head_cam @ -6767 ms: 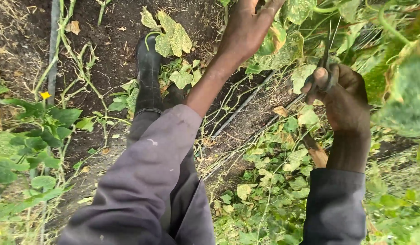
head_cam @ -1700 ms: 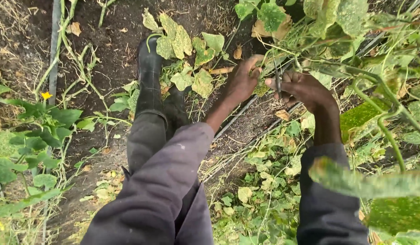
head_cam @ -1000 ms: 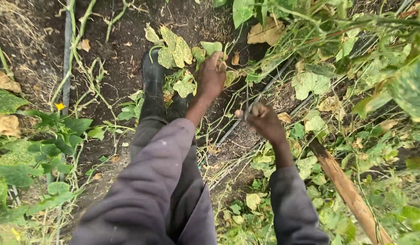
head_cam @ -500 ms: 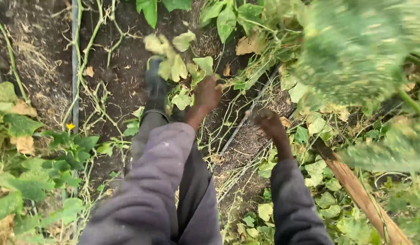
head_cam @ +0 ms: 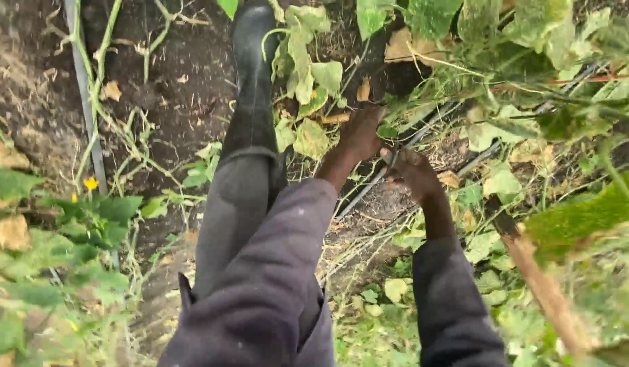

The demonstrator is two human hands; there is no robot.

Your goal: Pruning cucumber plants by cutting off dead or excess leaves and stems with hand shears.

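Note:
My left hand (head_cam: 361, 132) reaches down to the vine stems and a small green leaf (head_cam: 389, 130) at the foot of the cucumber plants (head_cam: 518, 75). Its fingertips are lost among the stems. Just to its right my right hand (head_cam: 411, 171) is curled into a fist low over the soil. The scissors it held earlier are too blurred to make out. Spotted, yellowing leaves (head_cam: 304, 61) lie on the ground beside my black rubber boot (head_cam: 253, 75).
Black drip hoses (head_cam: 369, 187) run diagonally under both hands. A wooden stake (head_cam: 538, 272) leans at the right. A grey pipe (head_cam: 83, 102) and a yellow flower (head_cam: 90, 182) are at the left, on dark soil with low green plants.
My left hand took leaves off the plant and dropped them by the boot, then came back to the vines. The right hand came down from the foliage and stays low. My view shifted down.

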